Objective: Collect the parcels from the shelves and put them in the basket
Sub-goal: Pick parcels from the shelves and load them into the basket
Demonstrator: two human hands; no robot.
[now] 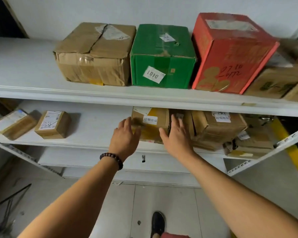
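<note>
The left arm [86, 194] and right arm [230, 186] stretch forward, bare, converging toward the brown parcel [150, 124]. The left grip [126, 134] is at the parcel's left side, palm turned inward, fingers straight and together. The right grip [175, 136] is at its right side, fingers straight and spread, thumb across the parcel's front.
</note>
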